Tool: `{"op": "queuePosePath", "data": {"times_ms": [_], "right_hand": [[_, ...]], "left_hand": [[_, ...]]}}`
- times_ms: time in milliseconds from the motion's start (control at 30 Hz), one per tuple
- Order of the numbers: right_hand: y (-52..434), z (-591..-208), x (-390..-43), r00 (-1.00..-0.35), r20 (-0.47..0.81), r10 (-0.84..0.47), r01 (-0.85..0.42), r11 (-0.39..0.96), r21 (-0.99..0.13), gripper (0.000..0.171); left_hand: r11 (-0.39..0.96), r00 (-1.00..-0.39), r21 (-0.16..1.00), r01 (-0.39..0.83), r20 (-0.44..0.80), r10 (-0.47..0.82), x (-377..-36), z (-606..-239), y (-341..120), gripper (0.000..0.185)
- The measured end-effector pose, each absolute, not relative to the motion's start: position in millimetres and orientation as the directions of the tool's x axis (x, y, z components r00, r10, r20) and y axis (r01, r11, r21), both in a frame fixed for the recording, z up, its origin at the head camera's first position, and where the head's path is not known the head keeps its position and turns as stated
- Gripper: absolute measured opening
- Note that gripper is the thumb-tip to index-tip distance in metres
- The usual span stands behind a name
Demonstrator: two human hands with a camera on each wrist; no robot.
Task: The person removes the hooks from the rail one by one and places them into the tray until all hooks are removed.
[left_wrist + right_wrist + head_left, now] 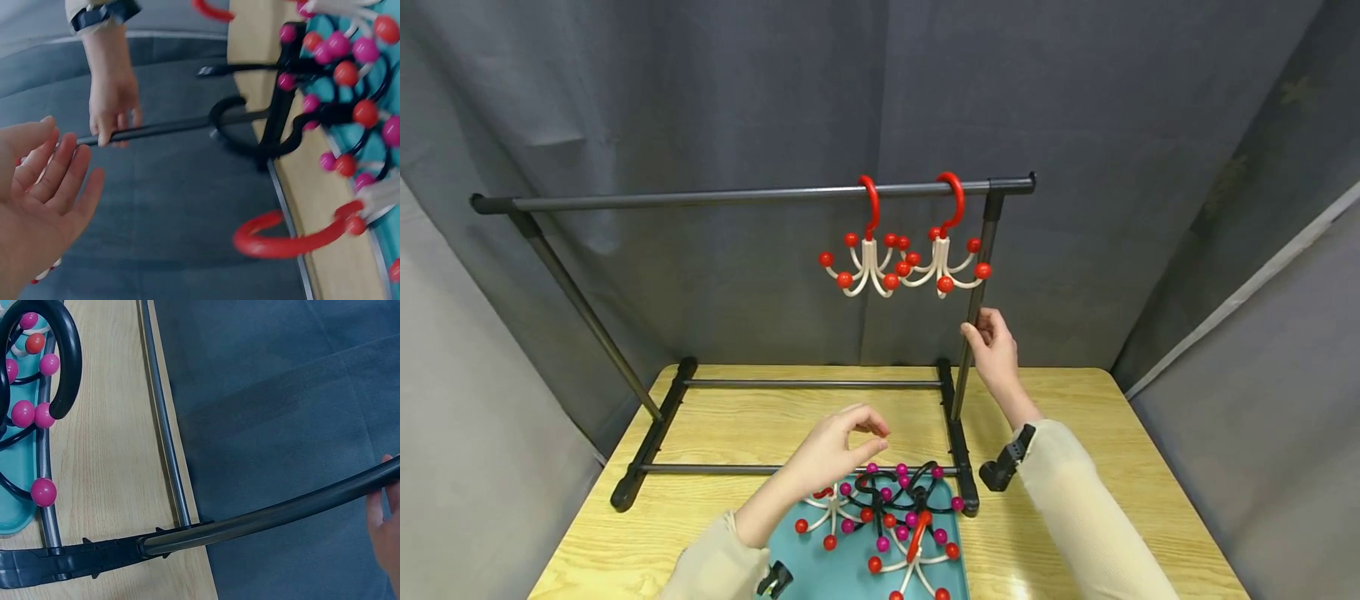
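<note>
My right hand [997, 354] holds the right upright post [961, 382] of a dark metal garment rack, thumb on the near side. In the right wrist view its fingertips [374, 509] show beside the post. My left hand [835, 446] hovers over the teal tray [786, 575] with loosely bent fingers and nothing in them. Spread in the left wrist view, that hand's palm is bare. The tray holds black octopus-shaped hangers [877, 502] with magenta ball tips, and white ones [917, 554] with red hooks and red balls. A white hanger [869, 252] and another white hanger [942, 252] hang from the top bar [722, 197].
The rack's black feet [651, 450] stand on a light wooden table [1075, 467], joined by two low crossbars [812, 384]. The tray's far edge lies at the front crossbar. Grey curtains [737, 100] enclose the back and sides.
</note>
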State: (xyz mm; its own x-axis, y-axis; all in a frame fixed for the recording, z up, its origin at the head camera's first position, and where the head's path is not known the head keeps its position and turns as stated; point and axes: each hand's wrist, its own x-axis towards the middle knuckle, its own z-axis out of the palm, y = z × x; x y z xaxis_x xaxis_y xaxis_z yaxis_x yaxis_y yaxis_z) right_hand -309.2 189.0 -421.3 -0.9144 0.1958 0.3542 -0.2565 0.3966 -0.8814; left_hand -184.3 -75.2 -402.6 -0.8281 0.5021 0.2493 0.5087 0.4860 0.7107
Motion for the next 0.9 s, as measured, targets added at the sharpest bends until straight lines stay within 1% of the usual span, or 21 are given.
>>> {"op": "queuePosePath", "data": {"times_ms": [133, 267, 500, 633, 767, 900], "right_hand": [[189.9, -420.7, -308.9, -0.916, 0.353, 0.189, -0.259, 0.395, -0.882, 0.034], [188.7, -419.7, -307.4, -0.921, 0.342, 0.187, -0.25, 0.391, -0.886, 0.034], [189.3, -419.4, -307.2, -0.915, 0.358, 0.186, -0.257, 0.415, -0.873, 0.032], [190.8, -419.7, -308.3, -0.914, 0.358, 0.188, -0.256, 0.417, -0.872, 0.032], [191.4, -420.4, -308.8, -0.916, 0.355, 0.185, -0.256, 0.412, -0.875, 0.033], [192.0, -421.7, -308.6, -0.918, 0.349, 0.187, -0.25, 0.408, -0.878, 0.033]], "left_hand": [[0.495, -0.82, 0.668, 0.556, 0.34, 0.461, -196.3, -385.4, -79.2, 0.008], [0.482, -0.792, 0.631, 0.608, 0.44, 0.422, -208.5, -361.3, -85.0, 0.008], [0.484, -0.778, 0.616, 0.622, 0.558, 0.289, -234.9, -320.3, -98.8, 0.01], [0.478, -0.742, 0.59, 0.651, 0.626, 0.239, -245.8, -299.3, -101.1, 0.012], [0.458, -0.712, 0.579, 0.675, 0.674, 0.198, -253.8, -282.1, -99.1, 0.014], [0.44, -0.709, 0.597, 0.671, 0.69, 0.146, -261.4, -270.2, -94.7, 0.018]]}}
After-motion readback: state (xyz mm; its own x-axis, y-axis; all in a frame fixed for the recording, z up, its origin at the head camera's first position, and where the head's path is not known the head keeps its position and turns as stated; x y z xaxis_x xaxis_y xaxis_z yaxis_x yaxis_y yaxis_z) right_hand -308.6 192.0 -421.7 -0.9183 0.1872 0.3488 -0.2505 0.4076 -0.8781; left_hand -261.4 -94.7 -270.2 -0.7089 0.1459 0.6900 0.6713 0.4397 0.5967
